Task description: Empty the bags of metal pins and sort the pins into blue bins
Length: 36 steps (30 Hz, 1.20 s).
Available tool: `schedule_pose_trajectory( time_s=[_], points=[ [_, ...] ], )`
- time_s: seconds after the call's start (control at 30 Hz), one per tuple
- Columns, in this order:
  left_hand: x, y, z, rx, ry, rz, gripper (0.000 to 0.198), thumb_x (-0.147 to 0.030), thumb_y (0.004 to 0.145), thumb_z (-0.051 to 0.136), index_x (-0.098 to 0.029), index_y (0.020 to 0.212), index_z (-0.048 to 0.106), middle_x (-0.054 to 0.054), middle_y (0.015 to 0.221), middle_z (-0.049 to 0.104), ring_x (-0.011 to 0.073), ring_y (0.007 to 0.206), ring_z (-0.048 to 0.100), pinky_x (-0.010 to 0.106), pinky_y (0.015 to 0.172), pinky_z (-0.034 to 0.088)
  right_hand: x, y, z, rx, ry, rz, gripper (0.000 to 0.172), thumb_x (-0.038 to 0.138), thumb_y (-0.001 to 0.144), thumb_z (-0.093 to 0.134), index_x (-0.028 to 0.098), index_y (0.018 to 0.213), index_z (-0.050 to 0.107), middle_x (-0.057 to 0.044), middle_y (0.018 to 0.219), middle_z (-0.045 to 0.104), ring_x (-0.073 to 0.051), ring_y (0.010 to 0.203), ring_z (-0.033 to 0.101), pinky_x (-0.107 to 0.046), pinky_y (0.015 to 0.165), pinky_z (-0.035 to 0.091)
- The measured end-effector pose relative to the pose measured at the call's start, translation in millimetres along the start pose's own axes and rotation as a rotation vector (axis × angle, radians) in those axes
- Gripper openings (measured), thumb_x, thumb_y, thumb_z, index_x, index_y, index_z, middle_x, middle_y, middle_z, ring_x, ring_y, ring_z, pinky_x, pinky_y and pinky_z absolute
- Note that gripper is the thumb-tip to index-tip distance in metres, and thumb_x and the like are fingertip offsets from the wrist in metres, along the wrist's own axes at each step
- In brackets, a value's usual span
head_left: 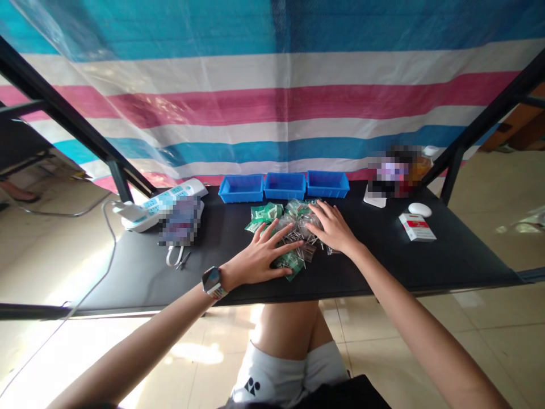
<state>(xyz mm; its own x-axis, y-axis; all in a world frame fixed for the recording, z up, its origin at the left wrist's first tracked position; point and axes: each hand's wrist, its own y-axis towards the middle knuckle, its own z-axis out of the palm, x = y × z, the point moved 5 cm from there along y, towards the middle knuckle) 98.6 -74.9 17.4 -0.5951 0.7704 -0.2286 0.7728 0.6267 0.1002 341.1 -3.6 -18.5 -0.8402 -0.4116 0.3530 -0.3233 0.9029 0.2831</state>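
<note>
A heap of small plastic bags (293, 221) lies mid-table, some green and some clear, with thin metal pieces that look like screws or nails among them. My left hand (266, 253), a watch on its wrist, rests palm down with fingers spread over the heap's left and near side. On the right side of the heap, my right hand (332, 227) also lies with fingers apart, its fingertips touching the bags. Neither hand grips anything. Part of the heap is hidden beneath the fingers. A green bag (290, 264) sticks out near my left thumb.
Three blue bins (284, 186) stand in a row behind the heap. To the left lie a white power strip (170, 199) and a blurred-out item with a white cable. At right are a red-and-white box (417, 228), a white oval object (419, 210) and a bottle (426, 162).
</note>
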Motion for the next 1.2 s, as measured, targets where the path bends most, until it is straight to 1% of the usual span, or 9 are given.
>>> schedule_pose_trajectory(
  time_s=[0.2,0.43,0.53,0.63,0.83,0.93,1.07,1.13,1.2],
  points=[
    [-11.3,1.4,12.4,-0.032,0.058,-0.038,0.077,-0.066,0.102,0.061,-0.048,0.170,0.031,0.003,0.185,0.013,0.0496,0.168,0.012,0.081,0.129,0.013,17.5,-9.9,-0.7,-0.002,0.015,-0.082,0.060,0.051,0.107,0.054,0.021,0.159,0.054,-0.020,0.168,0.046,-0.039,0.158,0.043,-0.065,0.131,0.032],
    [-23.2,-2.1,13.4,-0.057,0.083,-0.110,0.080,-0.060,0.102,0.066,-0.047,0.172,0.028,0.006,0.184,0.016,0.0500,0.168,0.012,0.083,0.128,0.018,36.0,-20.2,3.4,-0.019,-0.002,-0.082,0.059,0.050,0.108,0.053,0.018,0.158,0.055,-0.022,0.165,0.048,-0.041,0.158,0.042,-0.066,0.131,0.031],
    [-28.1,-2.7,13.9,-0.081,0.079,-0.158,0.080,-0.057,0.101,0.069,-0.046,0.171,0.031,0.007,0.184,0.017,0.0492,0.168,0.012,0.082,0.128,0.018,40.6,-21.4,3.3,-0.021,-0.021,-0.074,0.060,0.050,0.109,0.052,0.015,0.158,0.056,-0.023,0.164,0.048,-0.042,0.159,0.039,-0.065,0.131,0.031],
    [-31.0,-2.5,17.2,-0.094,0.071,-0.202,0.078,-0.054,0.101,0.070,-0.043,0.170,0.035,0.008,0.183,0.018,0.0486,0.168,0.009,0.081,0.129,0.016,41.3,-20.2,2.6,-0.030,-0.041,-0.062,0.060,0.051,0.108,0.052,0.016,0.157,0.057,-0.023,0.163,0.049,-0.044,0.159,0.037,-0.065,0.131,0.032],
    [-34.9,-2.6,21.0,-0.142,0.032,-0.286,0.069,-0.052,0.101,0.069,-0.035,0.165,0.047,0.013,0.181,0.023,0.0482,0.168,0.011,0.080,0.129,0.017,43.4,-17.9,5.0,-0.047,-0.025,-0.046,0.060,0.054,0.109,0.049,0.016,0.155,0.057,-0.024,0.161,0.049,-0.043,0.157,0.039,-0.065,0.130,0.034],
    [-35.8,-2.1,22.0,-0.187,0.009,-0.335,0.068,-0.056,0.102,0.067,-0.031,0.162,0.049,0.015,0.181,0.024,0.0494,0.168,0.012,0.082,0.129,0.016,48.0,-17.0,7.5,-0.079,0.000,-0.035,0.063,0.056,0.109,0.047,0.016,0.158,0.053,-0.024,0.164,0.045,-0.043,0.159,0.036,-0.066,0.130,0.032],
    [-34.9,-1.1,25.0,-0.264,-0.014,-0.386,0.068,-0.057,0.102,0.065,-0.026,0.160,0.049,0.019,0.179,0.024,0.0494,0.168,0.012,0.081,0.129,0.017,56.8,-13.0,9.1,-0.112,0.044,-0.038,0.067,0.055,0.110,0.044,0.020,0.167,0.039,-0.023,0.170,0.039,-0.043,0.163,0.031,-0.069,0.130,0.030],
    [-34.2,-1.6,26.0,-0.289,-0.023,-0.402,0.066,-0.056,0.102,0.065,-0.025,0.158,0.050,0.019,0.179,0.024,0.0484,0.168,0.011,0.080,0.130,0.017,59.1,-9.3,6.0,-0.110,0.074,-0.040,0.066,0.053,0.111,0.042,0.022,0.168,0.036,-0.021,0.170,0.040,-0.041,0.163,0.031,-0.068,0.130,0.030],
    [-33.4,-2.7,25.2,-0.300,-0.031,-0.404,0.064,-0.056,0.103,0.064,-0.025,0.156,0.051,0.019,0.179,0.024,0.0472,0.168,0.011,0.078,0.130,0.017,57.4,-4.3,-2.2,-0.126,0.103,-0.041,0.064,0.051,0.111,0.042,0.022,0.167,0.038,-0.019,0.169,0.043,-0.039,0.162,0.034,-0.065,0.130,0.032]
  ],
)
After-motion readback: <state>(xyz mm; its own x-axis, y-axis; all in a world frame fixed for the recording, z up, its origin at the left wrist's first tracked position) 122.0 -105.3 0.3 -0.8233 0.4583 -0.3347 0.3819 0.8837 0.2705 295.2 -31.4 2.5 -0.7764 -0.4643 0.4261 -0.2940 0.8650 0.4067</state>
